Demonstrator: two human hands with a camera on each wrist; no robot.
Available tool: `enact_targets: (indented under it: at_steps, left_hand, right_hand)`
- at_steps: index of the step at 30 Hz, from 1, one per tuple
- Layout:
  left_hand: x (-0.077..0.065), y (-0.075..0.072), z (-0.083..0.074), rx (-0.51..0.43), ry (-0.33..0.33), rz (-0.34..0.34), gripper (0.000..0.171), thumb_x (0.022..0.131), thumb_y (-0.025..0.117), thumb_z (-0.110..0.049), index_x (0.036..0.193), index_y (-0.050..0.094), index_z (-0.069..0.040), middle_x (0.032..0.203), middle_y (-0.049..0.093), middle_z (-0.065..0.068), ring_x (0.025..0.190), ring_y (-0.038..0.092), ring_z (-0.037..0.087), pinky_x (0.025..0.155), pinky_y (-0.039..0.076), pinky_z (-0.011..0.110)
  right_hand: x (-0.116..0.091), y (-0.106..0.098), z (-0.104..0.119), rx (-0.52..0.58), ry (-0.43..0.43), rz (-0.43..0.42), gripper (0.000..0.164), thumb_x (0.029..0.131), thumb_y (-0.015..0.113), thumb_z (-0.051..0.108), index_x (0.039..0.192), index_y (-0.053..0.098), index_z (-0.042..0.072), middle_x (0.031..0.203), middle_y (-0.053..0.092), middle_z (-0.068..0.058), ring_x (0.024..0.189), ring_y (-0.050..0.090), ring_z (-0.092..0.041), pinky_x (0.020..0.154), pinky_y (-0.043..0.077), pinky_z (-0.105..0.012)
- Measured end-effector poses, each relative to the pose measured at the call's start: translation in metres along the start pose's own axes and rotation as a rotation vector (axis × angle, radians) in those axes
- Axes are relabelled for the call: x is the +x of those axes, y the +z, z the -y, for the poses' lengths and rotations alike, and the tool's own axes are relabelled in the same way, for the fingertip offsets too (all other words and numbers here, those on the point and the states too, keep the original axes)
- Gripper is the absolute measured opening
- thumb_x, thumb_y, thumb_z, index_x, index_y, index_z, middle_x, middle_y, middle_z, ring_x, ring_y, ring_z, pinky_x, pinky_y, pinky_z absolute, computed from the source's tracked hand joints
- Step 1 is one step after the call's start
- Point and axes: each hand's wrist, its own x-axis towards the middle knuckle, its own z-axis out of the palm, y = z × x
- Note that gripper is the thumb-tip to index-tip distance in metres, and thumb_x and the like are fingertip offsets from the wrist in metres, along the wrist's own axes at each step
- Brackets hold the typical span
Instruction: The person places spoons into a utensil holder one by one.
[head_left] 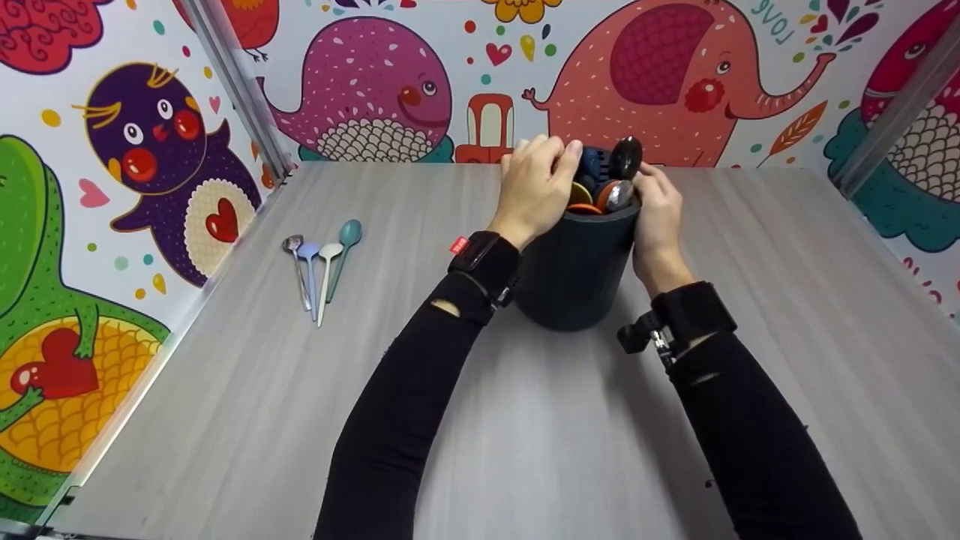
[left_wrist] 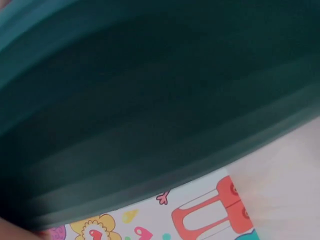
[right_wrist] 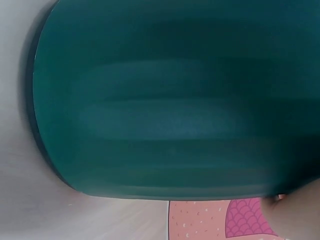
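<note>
A dark green ribbed utensil holder (head_left: 577, 277) stands on the table, crammed with utensils. My left hand (head_left: 531, 184) grips its upper left side, fingers bent over toward the rim. My right hand (head_left: 660, 221) holds the upper right side near the rim; part of its fingers is hidden behind the holder. Heads of a black spoon (head_left: 625, 157), a shiny metal spoon (head_left: 619, 196) and a dark blue utensil (head_left: 591, 161) poke out of the top, with yellow and orange rounded pieces among them. The holder's wall fills most of both wrist views.
To the left, several spoons lie side by side on the grey table: a metal spoon (head_left: 293, 244), a lilac spoon (head_left: 308, 253), a cream spoon (head_left: 330, 252) and a teal spoon (head_left: 350, 233). Walls printed with cartoon animals border the table's back and sides.
</note>
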Motion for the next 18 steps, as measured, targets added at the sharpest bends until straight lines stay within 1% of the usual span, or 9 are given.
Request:
enact_targets:
  at_steps: [4, 8, 11, 13, 15, 18]
  left_hand:
    - [-0.0001, -0.0009, -0.0012, 0.073, -0.014, 0.021, 0.037, 0.109, 0.04, -0.031, 0.083, 0.055, -0.01, 0.085, 0.045, 0.001, 0.093, 0.046, 0.02, 0.085, 0.029, 0.031]
    - [-0.0005, -0.0025, -0.0011, 0.14, -0.019, 0.06, 0.038, 0.11, 0.035, -0.032, 0.087, 0.057, -0.011, 0.089, 0.046, 0.001, 0.097, 0.044, 0.02, 0.088, 0.029, 0.032]
    - [-0.0018, -0.0038, -0.0004, 0.187, -0.015, 0.098, 0.036, 0.11, 0.033, -0.032, 0.091, 0.057, -0.012, 0.093, 0.046, 0.001, 0.102, 0.043, 0.021, 0.09, 0.029, 0.033]
    - [-0.0029, -0.0043, -0.0001, 0.201, -0.006, 0.112, 0.035, 0.11, 0.033, -0.031, 0.093, 0.057, -0.011, 0.094, 0.046, 0.002, 0.104, 0.042, 0.021, 0.091, 0.028, 0.034]
    - [-0.0042, -0.0049, 0.0008, 0.205, 0.003, 0.11, 0.035, 0.109, 0.034, -0.031, 0.093, 0.058, -0.011, 0.095, 0.046, 0.002, 0.105, 0.042, 0.021, 0.09, 0.029, 0.034]
    - [-0.0052, -0.0043, 0.0025, 0.19, 0.01, 0.076, 0.035, 0.109, 0.034, -0.031, 0.093, 0.058, -0.011, 0.094, 0.048, 0.002, 0.103, 0.044, 0.022, 0.089, 0.03, 0.034]
  right_hand:
    - [-0.0005, 0.0002, 0.001, -0.017, -0.008, 0.003, 0.038, 0.102, 0.046, 0.019, 0.132, 0.062, 0.003, 0.125, 0.06, -0.01, 0.113, 0.053, -0.019, 0.097, 0.044, -0.028]
    - [-0.0011, 0.0001, 0.0017, -0.025, 0.002, 0.014, 0.04, 0.103, 0.045, 0.019, 0.136, 0.06, 0.003, 0.13, 0.058, -0.01, 0.117, 0.051, -0.018, 0.1, 0.042, -0.029]
    - [-0.0012, -0.0003, 0.0013, -0.023, 0.013, 0.018, 0.041, 0.103, 0.045, 0.02, 0.138, 0.059, 0.003, 0.134, 0.057, -0.01, 0.119, 0.05, -0.018, 0.101, 0.041, -0.029]
    - [-0.0008, -0.0009, 0.0007, -0.022, 0.015, 0.014, 0.04, 0.103, 0.045, 0.021, 0.137, 0.059, 0.004, 0.134, 0.057, -0.009, 0.12, 0.05, -0.018, 0.1, 0.041, -0.028]
    - [-0.0011, -0.0002, 0.0001, -0.022, 0.01, 0.011, 0.039, 0.103, 0.046, 0.02, 0.135, 0.061, 0.004, 0.132, 0.058, -0.009, 0.118, 0.05, -0.018, 0.099, 0.041, -0.028]
    - [-0.0012, -0.0004, 0.0, -0.025, 0.005, 0.008, 0.037, 0.102, 0.047, 0.019, 0.133, 0.062, 0.004, 0.129, 0.058, -0.009, 0.117, 0.05, -0.018, 0.098, 0.04, -0.027]
